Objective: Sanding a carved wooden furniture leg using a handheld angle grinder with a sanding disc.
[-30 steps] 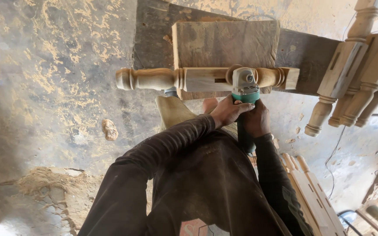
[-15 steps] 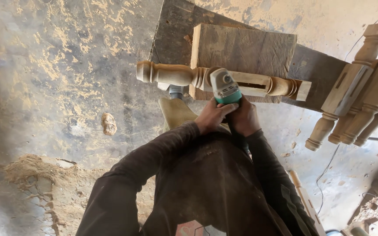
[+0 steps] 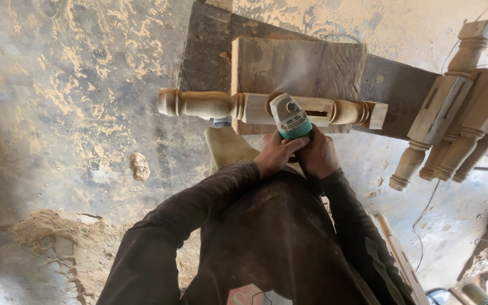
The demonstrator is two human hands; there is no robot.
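While both of our hands gripped the grinder [image 3: 290, 120], left hand [image 3: 276, 156] and right hand [image 3: 318, 153] closed around its teal body, its head pressed on the turned wooden leg [image 3: 216, 105] lying across a wooden block [image 3: 306, 65]; more turned legs [image 3: 453, 121] leaned at right

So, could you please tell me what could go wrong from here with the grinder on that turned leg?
1. The turned wooden leg lies across a wooden block with no clamp visible, so it might roll or shift under the angle grinder.
2. The left hand and right hand are bare and grip close behind the grinder's head; a kick could bring them toward the disc.
3. Fine dust is rising over the block and may be breathed in.
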